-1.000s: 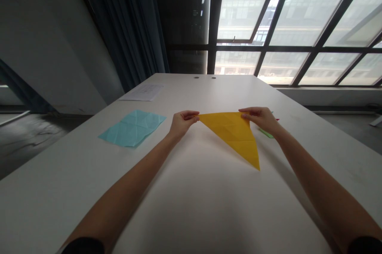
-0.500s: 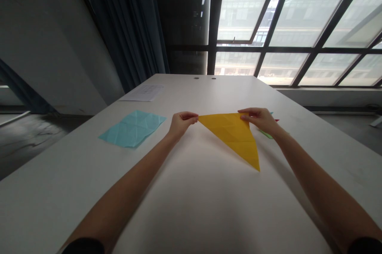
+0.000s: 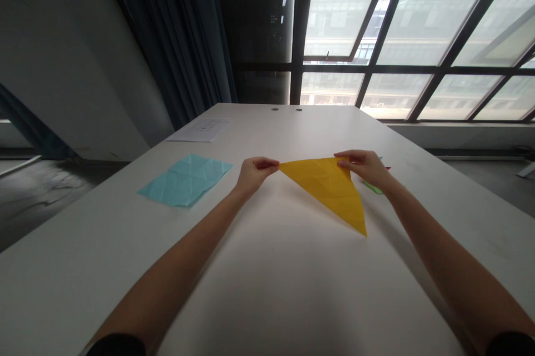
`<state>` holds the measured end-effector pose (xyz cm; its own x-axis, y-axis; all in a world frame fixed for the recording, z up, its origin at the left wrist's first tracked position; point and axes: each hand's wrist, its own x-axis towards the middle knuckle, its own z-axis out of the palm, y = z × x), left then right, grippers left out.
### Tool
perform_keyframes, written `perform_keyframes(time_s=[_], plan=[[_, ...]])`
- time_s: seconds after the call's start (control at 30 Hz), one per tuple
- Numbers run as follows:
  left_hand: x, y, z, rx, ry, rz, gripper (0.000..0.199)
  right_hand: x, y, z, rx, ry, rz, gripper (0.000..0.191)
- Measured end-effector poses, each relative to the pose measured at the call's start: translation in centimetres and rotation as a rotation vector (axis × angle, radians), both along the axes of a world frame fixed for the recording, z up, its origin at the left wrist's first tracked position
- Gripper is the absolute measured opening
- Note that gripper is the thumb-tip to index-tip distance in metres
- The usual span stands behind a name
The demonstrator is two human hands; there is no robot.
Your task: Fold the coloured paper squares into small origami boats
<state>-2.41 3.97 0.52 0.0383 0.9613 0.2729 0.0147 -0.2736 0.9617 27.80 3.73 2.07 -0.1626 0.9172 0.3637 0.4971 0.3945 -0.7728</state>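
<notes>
A yellow paper triangle with crease lines is held above the white table. My left hand pinches its left corner between thumb and fingers. At its upper right corner, my right hand grips the paper. The third corner hangs free, pointing down and to the right. A creased light blue sheet lies flat to the left of my left hand. Partly hidden behind my right hand are a green piece and small bits of red and blue.
Printed white sheets lie at the table's far left. Two round dark holes show near the far edge. A blue curtain and large windows stand beyond the table.
The yellow paper's lower corner has shifted slightly right and up. Both hands have moved very slightly to the right and keep their hold.
</notes>
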Motion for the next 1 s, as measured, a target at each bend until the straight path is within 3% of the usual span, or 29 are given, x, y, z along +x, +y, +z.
perform_keyframes(time_s=[1.0], plan=[[-0.30, 0.09, 0.20, 0.016, 0.036, 0.032, 0.031, -0.33, -0.19, 0.03, 0.028, 0.009, -0.058, 0.035]])
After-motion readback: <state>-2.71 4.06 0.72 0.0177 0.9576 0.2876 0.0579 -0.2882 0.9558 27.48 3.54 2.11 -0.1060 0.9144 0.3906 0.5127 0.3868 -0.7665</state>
